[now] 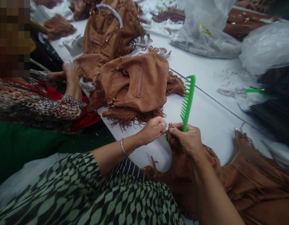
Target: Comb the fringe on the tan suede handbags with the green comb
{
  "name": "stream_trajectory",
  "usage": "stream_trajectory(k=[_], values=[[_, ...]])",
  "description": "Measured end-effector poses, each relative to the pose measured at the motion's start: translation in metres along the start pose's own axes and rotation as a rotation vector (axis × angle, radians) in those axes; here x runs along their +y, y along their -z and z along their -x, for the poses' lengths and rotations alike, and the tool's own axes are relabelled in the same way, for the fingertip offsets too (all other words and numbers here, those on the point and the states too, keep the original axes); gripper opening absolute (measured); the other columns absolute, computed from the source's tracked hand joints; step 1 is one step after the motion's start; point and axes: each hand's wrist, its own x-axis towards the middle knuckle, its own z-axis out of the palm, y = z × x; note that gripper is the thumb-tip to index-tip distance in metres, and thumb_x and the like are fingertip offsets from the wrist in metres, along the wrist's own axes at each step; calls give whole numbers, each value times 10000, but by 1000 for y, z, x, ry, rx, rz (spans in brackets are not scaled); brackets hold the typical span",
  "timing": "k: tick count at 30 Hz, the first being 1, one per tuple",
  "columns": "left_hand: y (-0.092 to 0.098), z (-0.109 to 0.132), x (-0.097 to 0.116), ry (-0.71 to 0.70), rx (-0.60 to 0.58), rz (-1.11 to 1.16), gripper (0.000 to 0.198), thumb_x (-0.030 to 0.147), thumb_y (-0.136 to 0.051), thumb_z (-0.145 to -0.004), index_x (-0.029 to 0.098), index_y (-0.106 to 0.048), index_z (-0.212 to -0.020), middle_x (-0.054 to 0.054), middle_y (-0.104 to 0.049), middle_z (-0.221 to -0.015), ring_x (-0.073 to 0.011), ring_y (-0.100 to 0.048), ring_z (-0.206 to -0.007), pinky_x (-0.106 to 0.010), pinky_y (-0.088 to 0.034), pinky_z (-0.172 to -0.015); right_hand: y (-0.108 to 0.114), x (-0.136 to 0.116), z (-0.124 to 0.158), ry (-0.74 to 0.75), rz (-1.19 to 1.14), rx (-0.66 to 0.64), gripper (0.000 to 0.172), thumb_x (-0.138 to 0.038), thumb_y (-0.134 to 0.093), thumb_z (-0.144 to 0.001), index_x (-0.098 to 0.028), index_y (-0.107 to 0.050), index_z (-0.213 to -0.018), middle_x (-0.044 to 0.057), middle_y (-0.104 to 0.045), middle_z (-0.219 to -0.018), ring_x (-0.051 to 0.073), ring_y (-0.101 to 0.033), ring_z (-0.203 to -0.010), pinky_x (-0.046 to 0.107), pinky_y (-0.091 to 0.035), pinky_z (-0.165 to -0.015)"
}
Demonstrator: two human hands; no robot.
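Note:
My right hand (190,139) is closed around the handle end of a green comb (188,104), whose wide teeth point left. Its thumb and forefinger also pinch a small metal ring (170,125) at the top of a brown fringed suede bag (188,181). Close beside it, my left hand (153,129) is curled with its fingertips pressed together near the ring; what it pinches, if anything, is too small to make out. The bag spreads across my lap side and the table edge, partly covered by my right forearm.
Another brown suede bag (149,84) lies just ahead on the white table (205,103). At the left, a co-worker's hand (73,78) rests on more brown suede. Clear plastic bags (210,34) stand at the back right, near a dark bundle (275,109). A thin cord crosses the table.

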Motion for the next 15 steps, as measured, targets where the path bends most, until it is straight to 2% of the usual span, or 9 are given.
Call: stream_trajectory(k=[3,5,8,10,13,15], values=[[-2,4,-10,56,56,94,235,379,-479,-816,175,-408,-726,63,-458,-568,-34,-354,-390,-158,-243,-382,-2,3,-1,-38,-19,1,363,-329,-806,-453,-129,-657,-716,-23,-571,-477,96,-471,-352,194,-367,-314],[-3,6,-15,12,111,71,242,402,-461,-842,170,-435,-777,60,-477,-584,-37,-368,-395,-161,-272,-395,-4,4,-1,-45,-24,0,374,-332,-806,-456,-125,-655,-729,-27,-562,-469,96,-466,-344,196,-364,-308],[-2,8,-19,-124,233,-99,307,454,-421,-888,156,-492,-864,49,-495,-621,-45,-404,-448,-172,-335,-454,-5,4,-2,-2,5,11,360,-332,-798,-472,-118,-658,-725,-19,-567,-480,97,-474,-362,200,-378,-331],[0,8,-19,-176,295,-227,342,483,-500,-857,147,-531,-915,37,-525,-651,-58,-455,-512,-181,-374,-510,-7,7,-5,58,48,16,347,-338,-792,-485,-113,-667,-718,-5,-584,-507,103,-495,-400,207,-402,-368],[2,6,-21,-247,295,-432,300,435,-601,-811,140,-607,-867,10,-578,-675,-90,-520,-604,-202,-405,-583,-10,19,-9,177,134,26,337,-380,-759,-555,-116,-690,-753,26,-620,-573,128,-539,-484,231,-443,-441],[4,5,-22,-318,284,-597,262,370,-548,-860,140,-630,-766,-9,-595,-673,-103,-536,-629,-215,-403,-605,-12,28,-11,264,220,52,322,-404,-715,-623,-130,-702,-791,41,-643,-628,148,-566,-547,244,-458,-485]])
